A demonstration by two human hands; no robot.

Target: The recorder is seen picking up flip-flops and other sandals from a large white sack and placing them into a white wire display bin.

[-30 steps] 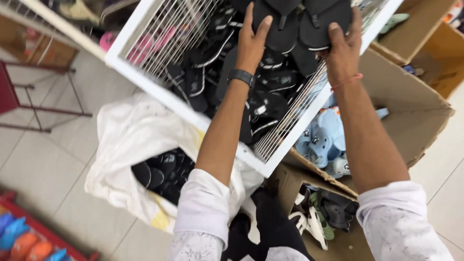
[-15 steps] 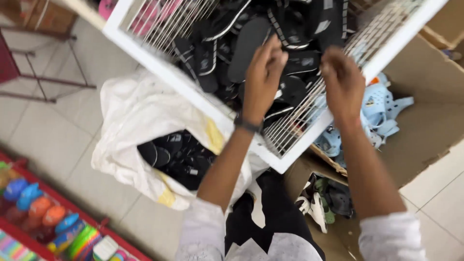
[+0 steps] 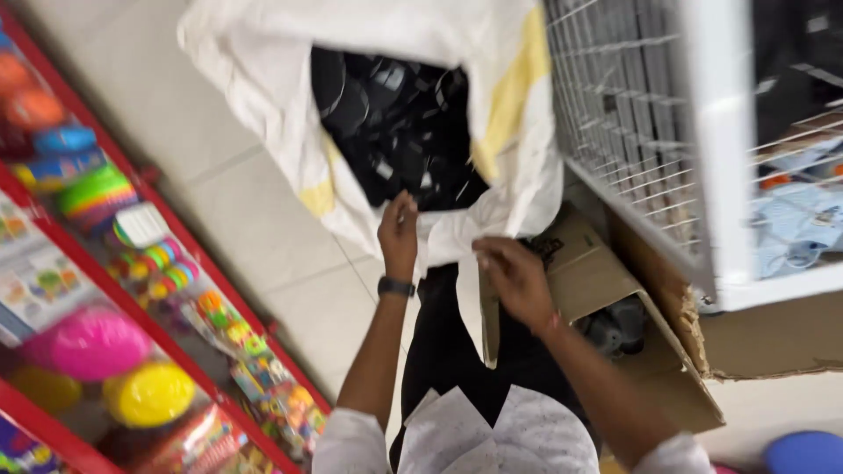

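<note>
A large white sack (image 3: 263,96) with yellow patches lies open on the tiled floor, full of black flip-flops (image 3: 395,123). My left hand (image 3: 398,230), with a dark watch on its wrist, pinches the sack's near rim. My right hand (image 3: 512,276) grips the white cloth of the same rim a little to the right. Both hands are at the sack's mouth, just below the black footwear.
A white wire basket (image 3: 702,149) stands to the right, above a torn cardboard box (image 3: 641,333). A red shelf (image 3: 132,298) with colourful toys and balls runs along the left. Light blue items (image 3: 808,219) show behind the wire.
Both hands have come down out of the wire basket of black flip-flops to the white sack's rim. The view has swung down and left, bringing the toy shelf into sight.
</note>
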